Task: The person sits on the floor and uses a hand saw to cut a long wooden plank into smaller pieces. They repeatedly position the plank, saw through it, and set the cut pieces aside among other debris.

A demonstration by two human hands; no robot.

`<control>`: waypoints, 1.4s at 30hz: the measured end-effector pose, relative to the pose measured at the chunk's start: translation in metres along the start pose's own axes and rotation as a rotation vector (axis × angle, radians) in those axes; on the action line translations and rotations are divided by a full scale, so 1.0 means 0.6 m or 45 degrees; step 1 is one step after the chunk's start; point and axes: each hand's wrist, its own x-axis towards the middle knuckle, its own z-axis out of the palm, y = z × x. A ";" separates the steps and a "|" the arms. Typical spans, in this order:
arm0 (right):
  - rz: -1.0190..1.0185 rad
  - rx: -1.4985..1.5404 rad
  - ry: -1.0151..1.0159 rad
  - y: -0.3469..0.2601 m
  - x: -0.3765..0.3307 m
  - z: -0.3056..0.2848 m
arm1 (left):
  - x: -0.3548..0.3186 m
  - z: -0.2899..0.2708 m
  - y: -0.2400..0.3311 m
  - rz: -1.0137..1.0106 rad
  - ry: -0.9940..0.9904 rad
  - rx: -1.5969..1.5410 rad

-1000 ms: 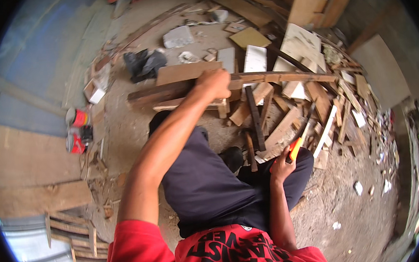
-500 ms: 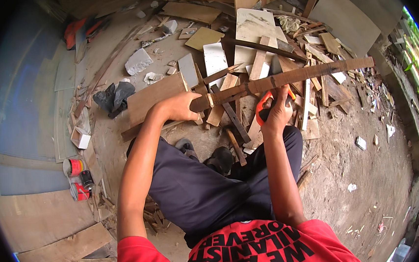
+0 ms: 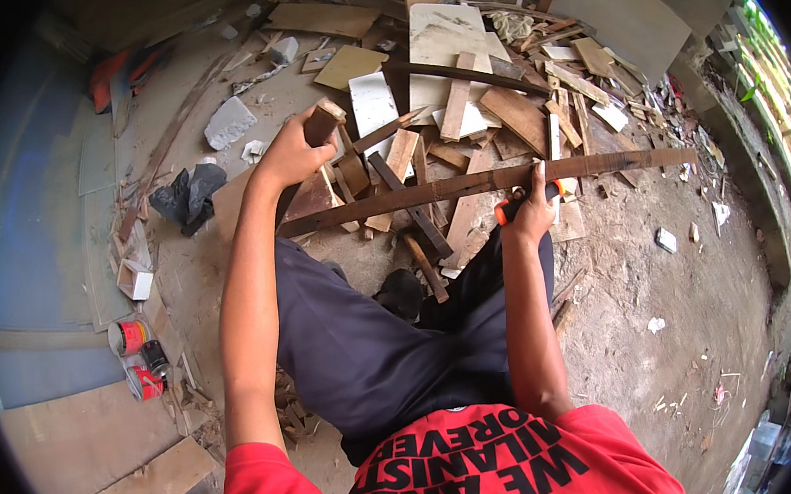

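In the head view, looks to be at a step of handling two pieces of wood, one to each side. Grips a short piece [image 3: 318, 129] of dark wood in the left hand [image 3: 288, 155], with fingers wrapped firmly around it and the upper end poking out past them, tilted up toward the camera. Clasps an orange-and-black tool handle [image 3: 501, 213] in the right hand [image 3: 532, 213], with the thumb reaching up over a long strip [image 3: 428, 192] of wood. Cannot make out any blade, nor how much of the strip's weight rests on that hand.

Calls next, by judgement, for a steady hold on the strip despite the handle sharing the same palm, and for care with its far-reaching free end.

Finds the strip crosswise just beyond the knees of the dark trousers [image 3: 366, 342], passing over scattered offcuts [image 3: 513, 117], with its left end below the short piece. Cannot tell contact from gap between those two. Shows the strip as narrow, rough and brown, with darker patches along it; shows the short piece as darker-sided, with a paler, roughly squared end.
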 end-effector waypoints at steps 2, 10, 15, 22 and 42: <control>-0.037 0.003 0.048 -0.006 0.025 -0.034 | 0.009 0.031 0.051 0.095 0.142 0.257; -0.048 -0.076 0.282 -0.049 0.082 -0.139 | 0.153 0.158 0.175 0.385 0.096 0.683; -0.073 -0.065 0.344 -0.069 0.075 -0.173 | 0.209 0.261 0.206 0.259 0.029 0.929; -0.028 -0.042 0.357 -0.071 0.080 -0.187 | 0.080 0.309 0.065 0.148 -0.712 0.248; 0.015 -0.550 -0.475 0.022 -0.091 -0.021 | -0.141 0.248 -0.125 -0.330 1.328 -0.278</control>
